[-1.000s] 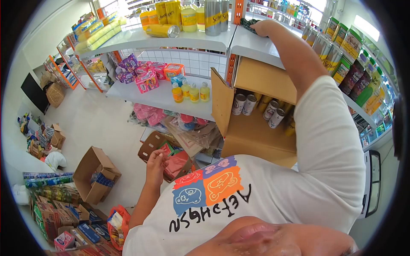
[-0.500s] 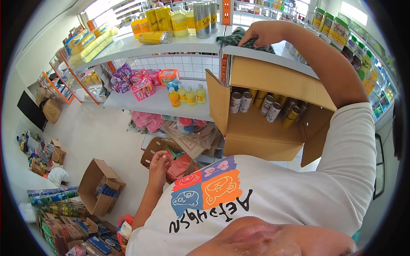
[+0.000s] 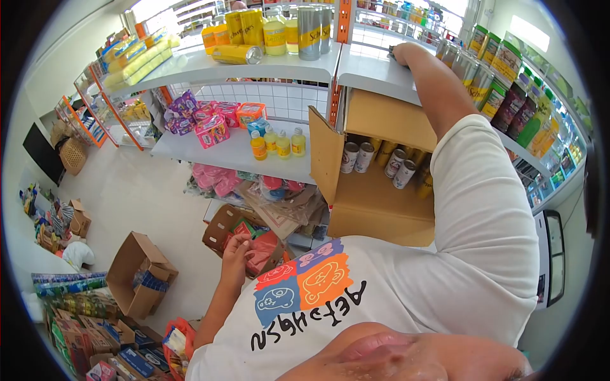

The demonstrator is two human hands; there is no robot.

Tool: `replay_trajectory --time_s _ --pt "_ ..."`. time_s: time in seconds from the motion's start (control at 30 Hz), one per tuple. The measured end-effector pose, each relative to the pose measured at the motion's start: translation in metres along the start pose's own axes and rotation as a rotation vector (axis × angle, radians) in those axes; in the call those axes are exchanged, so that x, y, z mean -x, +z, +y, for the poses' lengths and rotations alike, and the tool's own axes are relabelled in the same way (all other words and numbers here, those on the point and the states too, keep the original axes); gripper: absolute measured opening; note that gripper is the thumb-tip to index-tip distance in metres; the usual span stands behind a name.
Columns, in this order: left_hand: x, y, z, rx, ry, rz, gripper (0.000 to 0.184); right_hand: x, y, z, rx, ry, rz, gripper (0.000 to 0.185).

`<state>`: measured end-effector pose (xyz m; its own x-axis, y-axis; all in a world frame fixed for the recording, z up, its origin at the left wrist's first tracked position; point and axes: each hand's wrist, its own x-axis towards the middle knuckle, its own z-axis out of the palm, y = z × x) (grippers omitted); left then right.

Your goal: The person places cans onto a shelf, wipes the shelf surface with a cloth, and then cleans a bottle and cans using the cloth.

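My right hand (image 3: pixel 406 54) reaches over the upper white shelf (image 3: pixel 375 68), closed on a dark cloth. Only a small dark edge of the cloth (image 3: pixel 392 52) shows beside the fingers; the hand hides the rest. Below that arm, an open cardboard box (image 3: pixel 375 219) lies against the shelf with its opening toward me. Several white cans (image 3: pixel 350 157) and gold cans (image 3: pixel 386 151) stand inside. Low on the left, my left hand (image 3: pixel 236 249) hangs with its fingers curled together and nothing visible in them. Behind it sits a carton (image 3: pixel 218 230) holding a red plastic package (image 3: pixel 264 246).
Tall cans (image 3: pixel 309 33) and yellow bottles (image 3: pixel 274 35) stand on the shelf left of the orange post (image 3: pixel 344 22); one gold can (image 3: pixel 236 54) lies sideways. Cans and jars (image 3: pixel 504 60) line the right shelf. An open box (image 3: pixel 141 276) stands on the floor.
My right hand has slid the dark cloth rightward and farther along the shelf, uncovering white surface. The right arm no longer blocks the cans and bottles on the right. My left hand barely shifts.
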<state>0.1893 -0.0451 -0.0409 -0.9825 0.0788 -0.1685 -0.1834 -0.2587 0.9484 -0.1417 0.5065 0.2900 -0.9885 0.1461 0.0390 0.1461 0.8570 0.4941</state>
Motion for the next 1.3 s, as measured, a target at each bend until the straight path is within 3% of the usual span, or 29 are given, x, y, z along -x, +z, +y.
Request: replay_trajectory --time_s 0.1,0.27,0.37,0.43,0.53,0.6,0.7,0.73,0.8,0.83,0.9,0.93,0.97,1.03,1.07,1.1,1.13,1.17,1.2,1.23,1.27,1.3 --pt "0.009 -0.004 -0.004 0.012 -0.026 0.042 0.014 0.026 -0.014 -0.014 -0.049 0.004 0.044 0.030" --pt "0.020 -0.010 0.001 0.046 -0.013 0.056 0.016 0.072 -0.055 -0.054 0.306 -0.216 -0.035 0.025" --pt "0.025 -0.010 0.008 0.033 0.006 0.076 0.016 0.136 -0.105 -0.085 0.239 -0.307 -0.117 0.027" --pt "0.025 -0.012 0.009 0.023 0.005 0.091 0.016 0.179 -0.129 -0.112 0.037 -0.228 -0.124 0.028" --pt "0.023 -0.016 0.005 0.003 -0.014 0.092 0.015 0.172 -0.123 -0.121 -0.130 -0.229 0.010 0.034" --pt "0.022 -0.016 0.007 0.005 -0.021 0.041 0.015 0.134 -0.114 -0.105 -0.438 -0.767 0.284 0.046" --pt "0.023 -0.015 0.014 -0.012 -0.008 0.021 0.015 0.106 -0.113 -0.072 -0.959 -0.612 0.255 0.043" --pt "0.023 -0.016 0.016 -0.011 -0.005 0.021 0.015 0.100 -0.105 -0.068 -0.958 -0.613 0.258 0.043" --pt "0.024 -0.017 0.019 -0.037 0.006 0.022 0.015 0.107 -0.100 -0.069 -0.230 -0.182 0.416 0.037" --pt "0.025 -0.018 0.019 -0.040 0.010 0.023 0.015 0.110 -0.097 -0.072 -0.166 -0.322 0.176 0.033" --pt "0.026 -0.020 0.019 -0.026 -0.023 0.023 0.015 0.114 -0.104 -0.100 -0.066 -0.286 0.114 0.035" --pt "0.024 -0.022 0.018 -0.025 -0.021 0.025 0.015 0.140 -0.120 -0.102 -0.241 -0.422 0.094 0.038" --pt "0.022 -0.025 0.017 -0.032 -0.033 0.005 0.018 0.137 -0.112 -0.099 -0.510 -0.736 0.310 0.040" --pt "0.020 -0.023 0.022 -0.038 -0.043 -0.012 0.021 0.173 -0.145 -0.130 -0.619 -0.691 0.432 0.045" --pt "0.021 -0.017 0.031 -0.077 0.034 -0.013 0.033 0.196 -0.156 -0.148 -0.757 -0.687 0.471 0.047" --pt "0.021 -0.010 0.042 -0.114 0.112 -0.016 0.045 0.214 -0.161 -0.165 -0.748 -0.780 0.547 0.048" --pt "0.021 -0.001 0.056 -0.113 0.115 -0.014 0.045 0.237 -0.158 -0.187 -0.747 -0.925 0.650 0.045" --pt "0.023 0.008 0.072 0.134 0.242 -0.202 0.057 0.274 -0.167 -0.202 -0.790 -0.983 0.344 0.046" --pt "0.026 0.015 0.085 0.382 0.367 -0.390 0.070 0.276 -0.155 -0.219 -0.708 -1.299 0.411 0.045" --pt "0.029 0.018 0.093 0.381 0.370 -0.388 0.070 0.291 -0.157 -0.229 -0.677 -1.500 0.182 0.043" --pt "0.032 0.020 0.101 0.506 0.353 -0.442 0.074 0.287 -0.159 -0.234 -0.676 -1.505 0.184 0.043" --pt "0.035 0.021 0.105 0.630 0.337 -0.495 0.078 0.274 -0.161 -0.239 -0.697 -1.437 0.404 0.044"
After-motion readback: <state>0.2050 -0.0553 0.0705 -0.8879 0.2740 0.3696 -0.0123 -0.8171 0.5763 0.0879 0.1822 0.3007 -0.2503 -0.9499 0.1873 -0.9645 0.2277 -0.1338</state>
